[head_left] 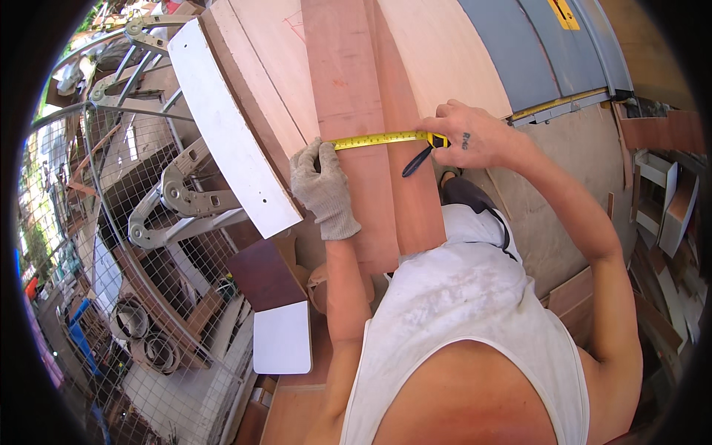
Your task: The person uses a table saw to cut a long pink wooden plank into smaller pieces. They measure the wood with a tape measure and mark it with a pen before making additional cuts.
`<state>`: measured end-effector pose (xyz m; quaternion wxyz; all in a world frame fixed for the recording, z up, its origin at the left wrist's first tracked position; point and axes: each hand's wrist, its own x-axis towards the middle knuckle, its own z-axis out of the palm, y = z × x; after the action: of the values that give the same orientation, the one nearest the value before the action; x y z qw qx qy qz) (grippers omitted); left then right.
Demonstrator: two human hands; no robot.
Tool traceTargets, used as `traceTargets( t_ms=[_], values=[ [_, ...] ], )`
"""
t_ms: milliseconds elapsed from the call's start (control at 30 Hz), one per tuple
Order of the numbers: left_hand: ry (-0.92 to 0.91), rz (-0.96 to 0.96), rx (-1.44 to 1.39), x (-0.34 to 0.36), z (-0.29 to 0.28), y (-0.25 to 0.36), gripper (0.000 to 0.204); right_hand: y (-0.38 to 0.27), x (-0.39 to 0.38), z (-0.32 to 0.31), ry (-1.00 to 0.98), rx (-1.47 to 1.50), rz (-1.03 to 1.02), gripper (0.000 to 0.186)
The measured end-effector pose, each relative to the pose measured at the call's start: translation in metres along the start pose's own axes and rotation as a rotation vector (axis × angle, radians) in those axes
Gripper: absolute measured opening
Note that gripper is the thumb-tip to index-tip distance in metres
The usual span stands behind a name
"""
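Left hand: greyish-beige knit work glove, cuff ending at wrist. Right hand: bare, small dark inked marking on the back. Both arms bare to shoulder. White sleeveless top, wide scooped neckline, narrow edging, faint grey smudges across front. Dark legwear below, mostly hidden, exact kind unclear.

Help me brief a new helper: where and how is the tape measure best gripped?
Probably by its compact case, from the right, where the right hand holds it: the yellow blade runs out leftward across the boards to the left hand, so that side is best left free; the dark strap trails off the near side.
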<state>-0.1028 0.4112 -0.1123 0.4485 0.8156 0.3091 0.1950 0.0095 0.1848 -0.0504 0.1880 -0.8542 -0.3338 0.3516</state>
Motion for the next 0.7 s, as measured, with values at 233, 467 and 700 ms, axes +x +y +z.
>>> traceTargets(
  t_ms=[233,467,700],
  values=[
    [-0.015,0.051,0.036,-0.001,0.001,-0.007,0.013,0.006,-0.001,0.008,0.052,0.01,-0.033,0.049],
    [0.151,0.153,0.134,-0.001,-0.008,0.006,0.036,-0.028,0.012,-0.021,0.028,0.074,-0.043,0.043],
    [-0.175,0.191,-0.05,-0.037,-0.043,0.042,0.05,-0.087,0.019,-0.023,0.22,0.302,-0.169,0.07]
  ],
)
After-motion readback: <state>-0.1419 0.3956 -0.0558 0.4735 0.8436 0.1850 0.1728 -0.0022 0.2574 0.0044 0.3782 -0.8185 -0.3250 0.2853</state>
